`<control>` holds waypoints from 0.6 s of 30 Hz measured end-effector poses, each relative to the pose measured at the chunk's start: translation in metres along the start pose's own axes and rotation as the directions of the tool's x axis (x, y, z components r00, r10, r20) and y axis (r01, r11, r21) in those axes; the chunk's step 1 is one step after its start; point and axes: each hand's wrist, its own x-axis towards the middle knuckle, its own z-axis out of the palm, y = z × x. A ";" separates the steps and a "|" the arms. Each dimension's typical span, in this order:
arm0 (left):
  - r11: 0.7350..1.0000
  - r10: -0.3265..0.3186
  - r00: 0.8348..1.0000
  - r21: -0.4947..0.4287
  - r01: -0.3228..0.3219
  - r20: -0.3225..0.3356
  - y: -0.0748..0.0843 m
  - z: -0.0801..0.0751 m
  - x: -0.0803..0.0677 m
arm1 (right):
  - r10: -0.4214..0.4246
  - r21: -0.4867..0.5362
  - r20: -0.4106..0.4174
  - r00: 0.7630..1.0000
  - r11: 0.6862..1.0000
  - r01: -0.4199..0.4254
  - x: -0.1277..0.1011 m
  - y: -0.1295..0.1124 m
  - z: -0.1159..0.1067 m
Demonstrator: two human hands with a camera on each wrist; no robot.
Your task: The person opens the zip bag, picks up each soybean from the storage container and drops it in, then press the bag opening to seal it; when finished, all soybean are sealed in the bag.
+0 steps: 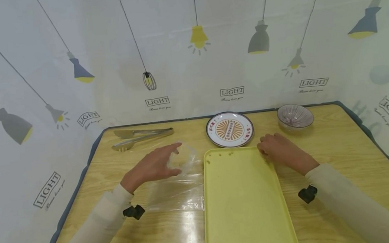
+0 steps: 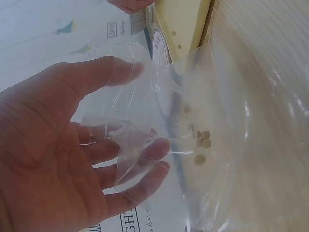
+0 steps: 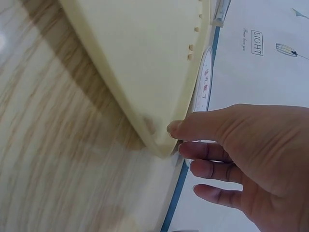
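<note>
Home dining setting: wooden table [image 1: 333, 154], plate [image 1: 230, 129], bowl [image 1: 295, 116], tongs [image 1: 142, 136], lamp-print backdrop [image 1: 190, 51].

clear glossy plastic bag [image 1: 181, 174], matt yellow tray [image 1: 242, 200]
</note>
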 end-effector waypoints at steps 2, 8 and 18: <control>1.000 -0.002 1.000 -0.004 0.002 0.001 0.001 0.000 0.000 | -0.011 -0.007 -0.010 1.000 1.000 0.011 0.004 -0.002 -0.002; 1.000 -0.006 1.000 -0.017 0.006 -0.004 -0.001 0.001 0.003 | -0.029 -0.003 -0.034 0.999 1.000 0.029 0.022 -0.012 -0.013; 1.000 -0.001 1.000 -0.030 0.001 0.005 0.000 0.005 0.005 | -0.080 -0.014 -0.081 0.994 0.997 0.079 0.062 -0.041 -0.038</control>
